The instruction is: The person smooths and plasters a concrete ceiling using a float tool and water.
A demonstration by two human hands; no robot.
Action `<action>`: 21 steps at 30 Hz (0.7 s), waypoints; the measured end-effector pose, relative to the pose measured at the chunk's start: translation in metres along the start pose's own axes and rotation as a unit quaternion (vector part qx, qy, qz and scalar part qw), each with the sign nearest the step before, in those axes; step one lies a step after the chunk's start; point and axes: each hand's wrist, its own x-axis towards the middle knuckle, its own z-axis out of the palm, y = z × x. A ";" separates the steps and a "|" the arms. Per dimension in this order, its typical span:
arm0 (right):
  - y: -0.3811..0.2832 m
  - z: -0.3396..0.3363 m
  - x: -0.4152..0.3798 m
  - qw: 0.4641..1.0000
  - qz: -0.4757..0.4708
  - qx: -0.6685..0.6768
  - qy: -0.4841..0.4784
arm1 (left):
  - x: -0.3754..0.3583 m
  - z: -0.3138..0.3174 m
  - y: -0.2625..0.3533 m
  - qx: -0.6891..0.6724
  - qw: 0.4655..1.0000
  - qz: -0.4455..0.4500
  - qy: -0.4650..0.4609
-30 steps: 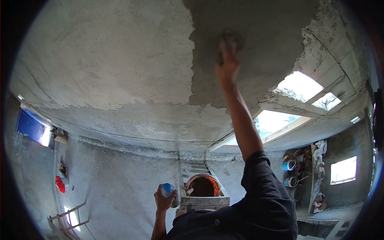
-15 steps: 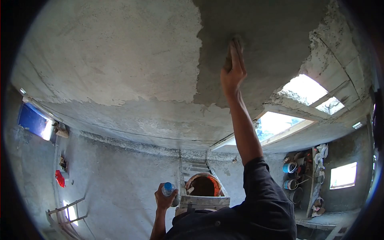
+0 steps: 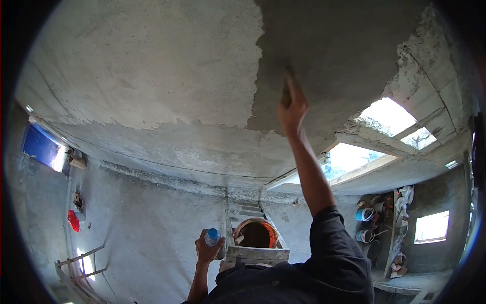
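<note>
My left hand (image 3: pixel 207 248) is wrapped round a clear plastic bottle with a blue cap (image 3: pixel 213 233), low and left of the ladder top. My right hand (image 3: pixel 293 104) reaches up against the dark, damp plaster patch (image 3: pixel 339 45) on the wall. Its fingers are pressed together around something I cannot make out, and the fingertips are blurred. Pale, drier plaster (image 3: pixel 152 61) borders the patch on the left. An orange-rimmed bucket (image 3: pixel 274 237) with dark contents stands at the top of the wooden ladder (image 3: pixel 258 253).
Window openings (image 3: pixel 349 159) lie right of my raised arm. At the far right, a shelf (image 3: pixel 394 233) stands beside several buckets (image 3: pixel 364 214). A red object (image 3: pixel 74 221) and a wooden frame (image 3: pixel 81 263) are at the left, below a blue panel (image 3: pixel 40 146).
My right hand has moved down and slightly left over the dark plaster. My left hand still holds the bottle. The view has shifted slightly.
</note>
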 end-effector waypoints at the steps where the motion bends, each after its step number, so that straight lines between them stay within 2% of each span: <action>1: 0.005 0.004 0.013 1.000 0.002 0.000 0.001 | 0.000 0.000 0.000 0.000 1.000 -0.003 -0.002; 3: 0.011 0.009 0.028 0.998 -0.057 -0.041 0.003 | 0.001 0.002 -0.002 0.001 1.000 -0.006 -0.004; 4: 0.016 0.013 0.018 0.998 -0.057 -0.041 0.003 | 0.001 0.003 -0.004 0.003 1.000 0.004 0.000; 7: 0.049 0.040 -0.067 0.980 -0.007 -0.057 -0.192 | -0.001 0.003 -0.004 -0.002 1.000 0.003 0.003; 9: 0.044 0.036 -0.117 0.961 0.000 -0.045 -0.274 | -0.002 0.005 0.000 -0.012 1.000 -0.007 0.004; 11: 0.032 0.030 -0.124 0.961 -0.024 -0.023 -0.274 | -0.002 0.003 0.006 -0.015 1.000 -0.004 0.015; 13: 0.021 0.023 -0.110 0.986 0.044 -0.019 -0.160 | 0.001 0.000 0.014 -0.009 1.000 -0.007 0.015; 15: 0.002 0.013 -0.056 0.995 0.067 0.009 -0.071 | -0.006 -0.001 0.012 0.003 1.000 -0.020 0.009; 17: -0.007 0.009 -0.004 0.999 -0.016 -0.014 0.025 | -0.003 0.001 0.001 0.015 0.999 0.019 0.022; 21: 0.016 0.018 0.000 0.998 -0.042 -0.041 -0.040 | -0.002 0.002 0.004 0.011 1.000 0.021 0.017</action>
